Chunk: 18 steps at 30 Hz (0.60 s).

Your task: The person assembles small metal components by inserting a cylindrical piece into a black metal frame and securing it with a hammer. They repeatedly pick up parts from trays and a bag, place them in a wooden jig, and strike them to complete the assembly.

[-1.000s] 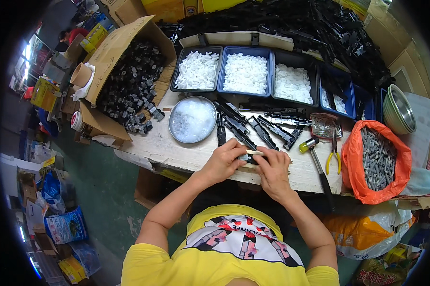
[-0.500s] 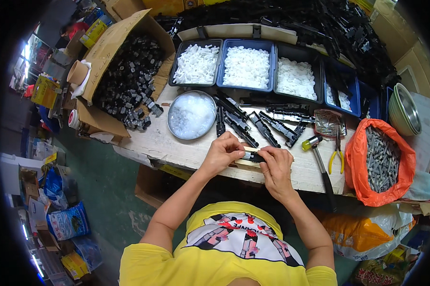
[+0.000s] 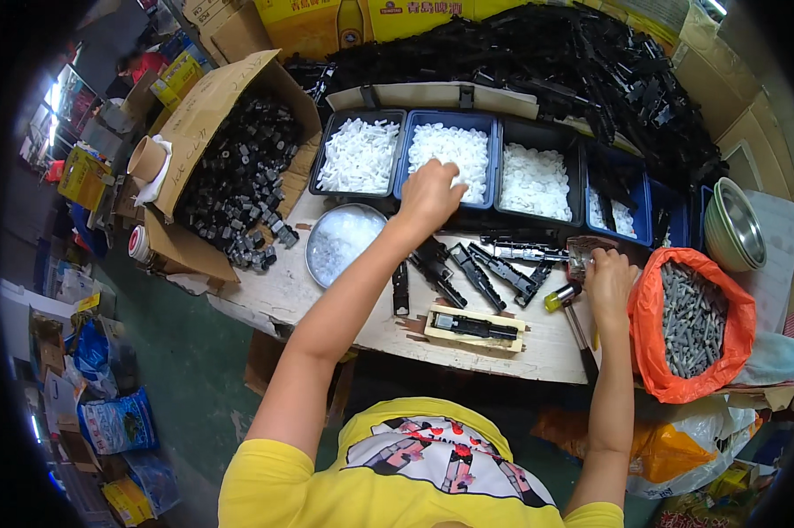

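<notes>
My left hand [image 3: 430, 199] is at the front of a blue bin [image 3: 402, 180] of small white plastic parts [image 3: 445, 148]; its fingers are curled, and whatever is between them is hidden. Fingers bent down, my right hand [image 3: 610, 280] is at a small clear tray [image 3: 582, 253] on the right; its fingertips are partly hidden. Between my arms, near the table's front edge, a pale block [image 3: 438, 336] cradles a long black plastic part [image 3: 481, 327] with a grey piece at its left end. Neither hand touches the block.
More bins of white parts [image 3: 358, 157] line the back. Black assemblies [image 3: 476, 277] and a round metal dish [image 3: 334, 251] lie mid-table. A hammer [image 3: 562, 297] rests beside my right hand, near an orange bag [image 3: 648, 339] of grey pieces. A carton [image 3: 172, 176] of black parts stands left.
Both hands have left the black part in the block. The left hand moved up to the blue bin; the right moved right to the clear tray. The view has shifted slightly.
</notes>
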Motion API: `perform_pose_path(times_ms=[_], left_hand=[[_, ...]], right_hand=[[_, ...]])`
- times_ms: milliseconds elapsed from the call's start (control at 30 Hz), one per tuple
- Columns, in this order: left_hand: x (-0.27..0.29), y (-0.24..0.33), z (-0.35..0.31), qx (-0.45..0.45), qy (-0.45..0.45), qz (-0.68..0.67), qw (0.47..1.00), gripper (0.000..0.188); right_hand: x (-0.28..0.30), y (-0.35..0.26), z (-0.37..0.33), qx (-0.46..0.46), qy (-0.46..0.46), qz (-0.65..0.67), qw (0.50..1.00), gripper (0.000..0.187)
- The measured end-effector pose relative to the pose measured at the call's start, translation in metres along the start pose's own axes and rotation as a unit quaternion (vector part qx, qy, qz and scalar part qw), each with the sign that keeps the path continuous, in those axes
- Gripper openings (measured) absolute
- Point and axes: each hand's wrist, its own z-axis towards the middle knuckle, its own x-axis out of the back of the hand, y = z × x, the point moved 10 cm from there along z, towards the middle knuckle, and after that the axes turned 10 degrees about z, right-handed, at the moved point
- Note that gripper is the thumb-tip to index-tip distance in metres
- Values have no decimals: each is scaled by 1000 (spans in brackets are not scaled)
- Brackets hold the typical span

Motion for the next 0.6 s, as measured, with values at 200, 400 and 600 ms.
perform_pose_path(times_ms=[200, 400, 600], left_hand=[[-56, 8, 43, -46, -85, 83, 992, 15], [-33, -25, 36, 51, -126, -191, 972, 17], [-11, -27, -6, 144, -144, -548, 811, 19]], right_hand=[[-38, 14, 10, -10, -78, -13, 997, 12], [-24, 7, 5, 23, -36, 55, 998, 9], [-4, 17, 0, 21, 40, 227, 973, 12]])
